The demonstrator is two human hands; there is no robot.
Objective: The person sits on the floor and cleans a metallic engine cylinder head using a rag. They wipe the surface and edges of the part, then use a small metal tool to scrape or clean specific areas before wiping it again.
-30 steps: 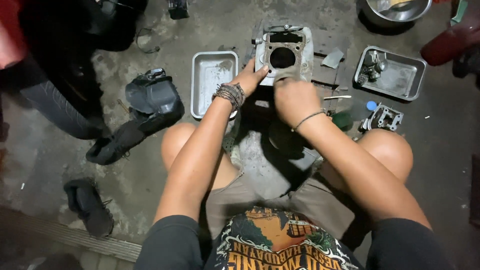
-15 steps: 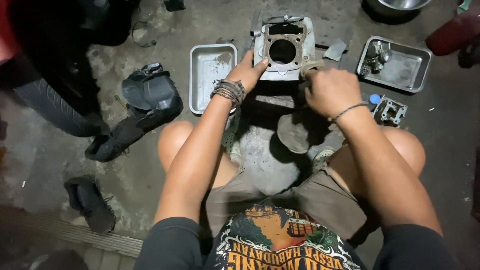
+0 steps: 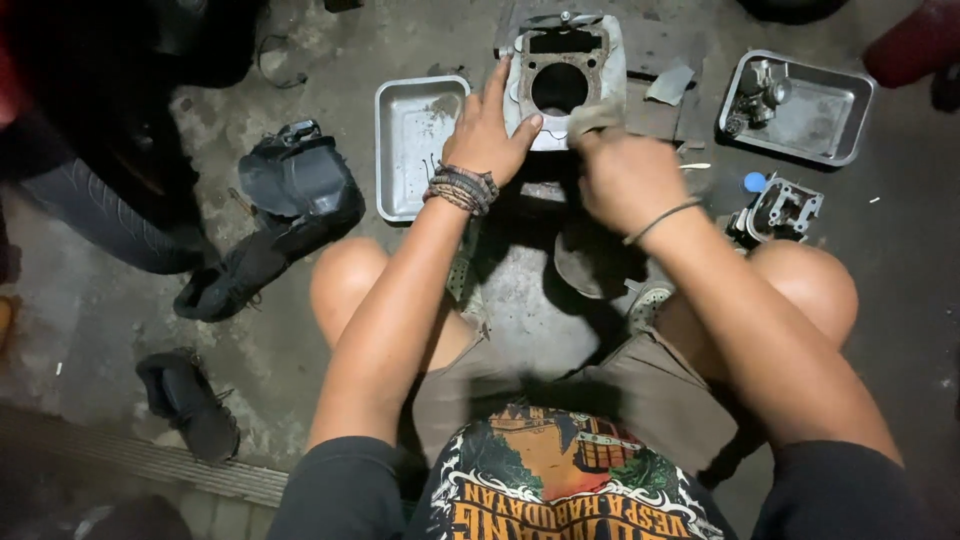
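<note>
A grey engine cylinder block [image 3: 600,70] with a round bore and a brownish gasket face stands on the concrete floor in front of me. My left hand [image 3: 490,130] grips its left side, thumb on the top face near the bore. My right hand [image 3: 625,175] presses a small grey rag or abrasive pad [image 3: 593,120] against the block's near edge. Both wrists wear bracelets. I squat with a knee on each side.
A shallow metal tray [image 3: 415,145] lies left of the block. Another tray [image 3: 830,110] with small engine parts sits at the right, a metal engine part [image 3: 785,210] below it. A black plastic cover [image 3: 295,185] and a sandal [image 3: 185,400] lie at left.
My right hand has moved up from beside the block onto its near edge with the pad. My left hand keeps its hold. The view has shifted slightly toward the block.
</note>
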